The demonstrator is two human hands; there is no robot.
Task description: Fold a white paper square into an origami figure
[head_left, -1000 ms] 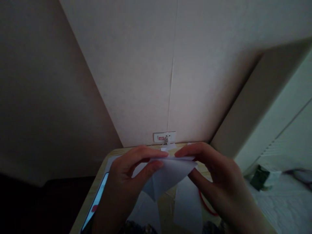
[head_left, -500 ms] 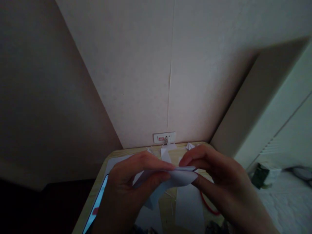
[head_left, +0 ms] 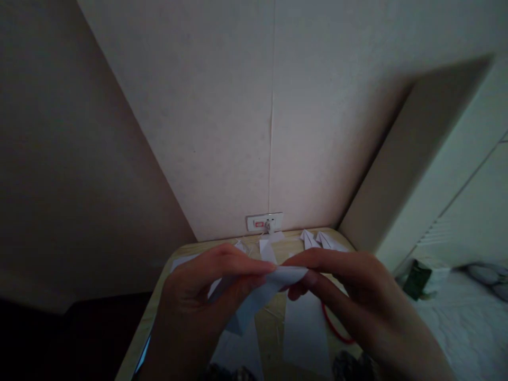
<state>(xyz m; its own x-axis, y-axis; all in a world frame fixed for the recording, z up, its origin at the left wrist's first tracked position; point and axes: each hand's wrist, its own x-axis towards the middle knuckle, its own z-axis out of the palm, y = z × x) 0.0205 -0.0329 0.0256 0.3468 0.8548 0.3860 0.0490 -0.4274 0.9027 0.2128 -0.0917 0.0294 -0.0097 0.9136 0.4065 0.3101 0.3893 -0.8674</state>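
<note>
A folded sheet of white paper is held up over the small wooden table. My left hand pinches its upper edge between thumb and index finger. At the other end, my right hand is closed on the paper's corner, thumb below and index finger along the top. The paper's lower flap hangs down beside my left thumb. Under the hands lie white paper sheets on the tabletop. Behind my right hand are two folded paper pieces with pointed tips.
The wooden table stands against a wall with a socket and a plug in it. A red cord lies at right. A device's lit screen edge shows at left. A dark green packet sits beyond the table on the right.
My right thumb and index finger have closed on the paper's right end, pressing its separated layers together. The view has shifted slightly, and the two folded pieces show more fully.
</note>
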